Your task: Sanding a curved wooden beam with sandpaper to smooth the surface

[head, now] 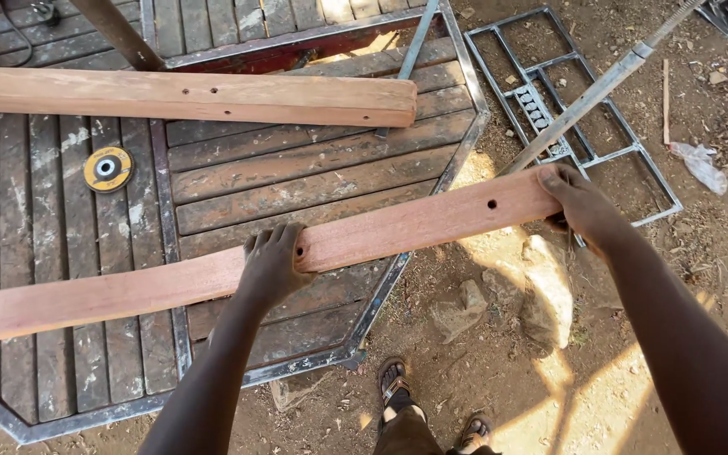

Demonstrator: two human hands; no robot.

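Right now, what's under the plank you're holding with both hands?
Under the reddish plank held by the left hand and right hand lie the slatted wooden panel, its metal frame edge and bare dirt ground. Whatever sits directly beneath the plank is covered.

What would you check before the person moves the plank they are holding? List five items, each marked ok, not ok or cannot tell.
1. Left hand on the plank: ok, fingers lie over its top near the middle.
2. Right hand on the plank's end: ok, it wraps the end.
3. Plank supported: ok, its far part lies across the slatted table.
4. Second plank out of the way: ok, it lies apart, further back.
5. Grinding disc out of the way: ok, it lies apart from both planks.
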